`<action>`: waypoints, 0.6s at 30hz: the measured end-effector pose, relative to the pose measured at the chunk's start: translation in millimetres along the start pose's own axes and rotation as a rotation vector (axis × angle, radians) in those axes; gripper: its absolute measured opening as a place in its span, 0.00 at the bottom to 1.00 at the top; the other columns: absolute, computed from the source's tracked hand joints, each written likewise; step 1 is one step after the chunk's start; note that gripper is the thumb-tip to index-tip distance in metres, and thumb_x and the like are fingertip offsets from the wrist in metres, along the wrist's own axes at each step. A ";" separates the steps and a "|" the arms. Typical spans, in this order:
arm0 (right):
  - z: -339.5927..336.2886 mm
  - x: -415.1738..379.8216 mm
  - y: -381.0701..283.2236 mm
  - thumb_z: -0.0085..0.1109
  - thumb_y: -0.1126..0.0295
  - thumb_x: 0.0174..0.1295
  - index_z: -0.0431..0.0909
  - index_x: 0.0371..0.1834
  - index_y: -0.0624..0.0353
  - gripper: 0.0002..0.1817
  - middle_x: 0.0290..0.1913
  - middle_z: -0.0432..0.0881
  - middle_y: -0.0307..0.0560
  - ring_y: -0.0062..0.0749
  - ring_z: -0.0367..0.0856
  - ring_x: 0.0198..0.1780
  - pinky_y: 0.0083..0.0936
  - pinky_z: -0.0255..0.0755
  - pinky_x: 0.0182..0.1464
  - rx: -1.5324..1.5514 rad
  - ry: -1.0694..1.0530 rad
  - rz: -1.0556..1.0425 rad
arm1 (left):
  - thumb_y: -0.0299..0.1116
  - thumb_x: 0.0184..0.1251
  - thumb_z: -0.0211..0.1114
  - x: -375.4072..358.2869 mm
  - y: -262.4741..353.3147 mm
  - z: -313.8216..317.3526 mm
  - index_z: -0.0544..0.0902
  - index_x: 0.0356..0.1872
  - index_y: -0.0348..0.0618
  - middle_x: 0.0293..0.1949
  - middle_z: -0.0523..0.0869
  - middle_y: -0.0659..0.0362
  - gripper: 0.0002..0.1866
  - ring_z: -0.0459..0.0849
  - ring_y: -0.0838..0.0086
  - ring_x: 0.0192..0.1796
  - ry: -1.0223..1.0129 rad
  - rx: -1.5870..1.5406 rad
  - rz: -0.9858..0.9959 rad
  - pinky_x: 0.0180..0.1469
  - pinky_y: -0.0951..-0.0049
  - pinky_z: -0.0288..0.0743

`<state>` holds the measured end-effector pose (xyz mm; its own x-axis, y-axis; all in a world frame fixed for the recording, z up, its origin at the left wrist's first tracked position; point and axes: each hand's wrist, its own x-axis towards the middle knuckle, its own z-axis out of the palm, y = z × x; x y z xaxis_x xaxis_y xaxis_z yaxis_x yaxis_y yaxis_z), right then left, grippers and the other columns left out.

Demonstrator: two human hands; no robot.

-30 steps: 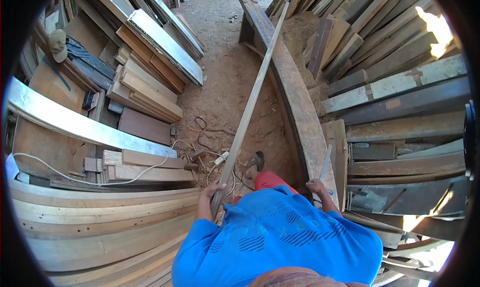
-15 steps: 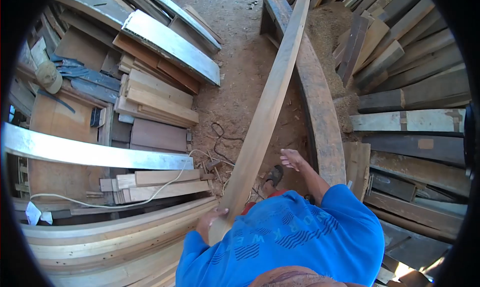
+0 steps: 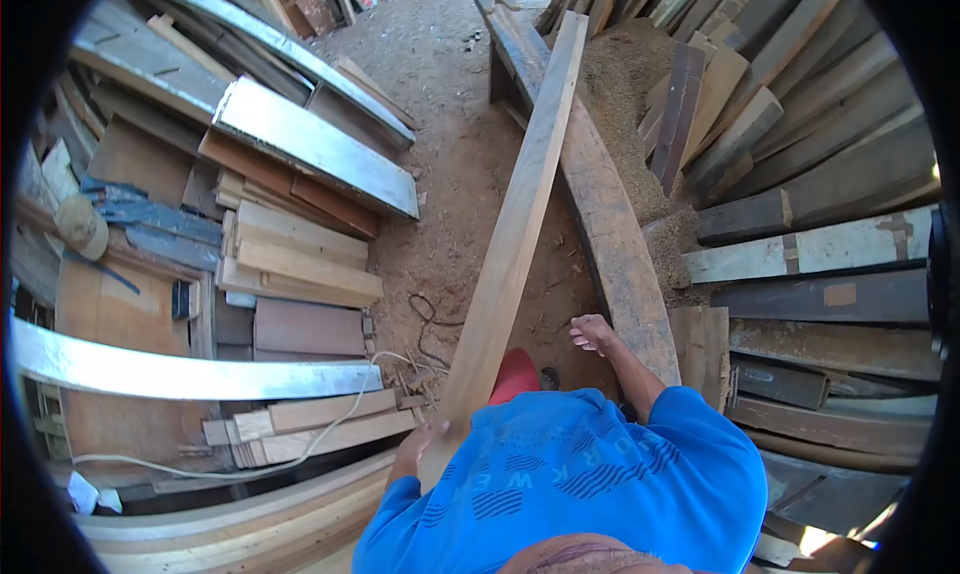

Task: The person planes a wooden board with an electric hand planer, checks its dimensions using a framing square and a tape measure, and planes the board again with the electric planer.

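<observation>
A long, pale wooden plank (image 3: 515, 224) slants away from my body, its far end resting across the top of a dark, worn timber bench (image 3: 605, 209). My left hand (image 3: 425, 441) grips the plank's left edge near my body; part of the fingers is hidden against the wood. My right hand (image 3: 592, 334) hangs in the air just left of the bench's near end, its fingers loosely bent and nothing visible in them. The plank's near end runs down beside my blue shirt, which hides part of it.
Stacked boards (image 3: 300, 254) line the left side, with a white-faced beam (image 3: 200, 366) jutting over them. A pale cord (image 3: 330, 429) trails across the lower stack. On the right, many dark timbers (image 3: 820, 299) lean together. Sawdust (image 3: 625, 84) is heaped behind the bench; a dark cable (image 3: 430, 319) lies on the dirt floor.
My view has shifted forward, so the stacks sit lower in the frame. A red-clad leg now shows beside the plank. My right hand's fingers are more bent; the left stays on the plank.
</observation>
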<state>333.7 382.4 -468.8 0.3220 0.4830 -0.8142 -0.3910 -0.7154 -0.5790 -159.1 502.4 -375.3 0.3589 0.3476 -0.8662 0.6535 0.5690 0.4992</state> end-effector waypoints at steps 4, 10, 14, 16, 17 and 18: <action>7.2 7.2 -30.3 0.57 0.55 0.74 0.77 0.53 0.55 0.16 0.42 0.84 0.38 0.21 0.78 0.30 0.23 0.72 0.30 0.101 -0.010 -0.014 | 0.66 0.52 0.76 168.4 23.1 -10.3 0.68 0.74 0.30 0.65 0.81 0.45 0.58 0.77 0.57 0.68 0.223 0.190 0.062 0.71 0.58 0.68; 1.9 52.9 -93.9 0.62 0.52 0.71 0.76 0.52 0.53 0.18 0.41 0.82 0.37 0.18 0.77 0.31 0.20 0.72 0.32 0.200 -0.092 -0.154 | 0.64 0.55 0.75 161.4 89.2 -23.7 0.71 0.72 0.35 0.63 0.82 0.45 0.52 0.79 0.57 0.67 -0.105 0.111 0.033 0.70 0.56 0.70; -6.8 110.3 -163.6 0.64 0.51 0.70 0.76 0.51 0.52 0.19 0.40 0.81 0.36 0.18 0.77 0.30 0.20 0.71 0.31 0.314 -0.073 -0.105 | 0.58 0.60 0.74 160.5 160.5 -34.1 0.74 0.70 0.38 0.61 0.84 0.47 0.44 0.83 0.59 0.62 -0.172 -0.059 -0.147 0.64 0.57 0.75; -2.4 149.5 -188.9 0.65 0.50 0.69 0.77 0.50 0.51 0.19 0.40 0.81 0.36 0.17 0.77 0.30 0.20 0.72 0.31 0.342 -0.082 -0.058 | 0.56 0.61 0.75 194.0 191.2 -32.6 0.74 0.70 0.37 0.60 0.85 0.48 0.43 0.85 0.61 0.59 -0.050 -0.013 -0.124 0.62 0.57 0.77; -0.6 171.6 -200.0 0.65 0.51 0.69 0.77 0.50 0.52 0.19 0.40 0.82 0.37 0.18 0.77 0.30 0.20 0.72 0.31 0.349 -0.089 -0.024 | 0.55 0.61 0.75 210.5 207.8 -29.6 0.74 0.69 0.37 0.59 0.85 0.48 0.42 0.85 0.62 0.58 0.011 0.007 -0.117 0.60 0.58 0.78; 2.1 203.5 -209.7 0.66 0.51 0.69 0.77 0.50 0.52 0.19 0.40 0.82 0.37 0.20 0.77 0.31 0.21 0.72 0.32 0.357 -0.098 0.003 | 0.57 0.58 0.76 222.7 229.9 -26.0 0.76 0.67 0.37 0.56 0.87 0.49 0.43 0.87 0.63 0.54 -0.075 -0.029 -0.091 0.57 0.59 0.80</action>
<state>479.5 631.7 -513.2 0.2431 0.5399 -0.8059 -0.6737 -0.5038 -0.5407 53.7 730.0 -452.9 0.3484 0.2378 -0.9067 0.6662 0.6176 0.4180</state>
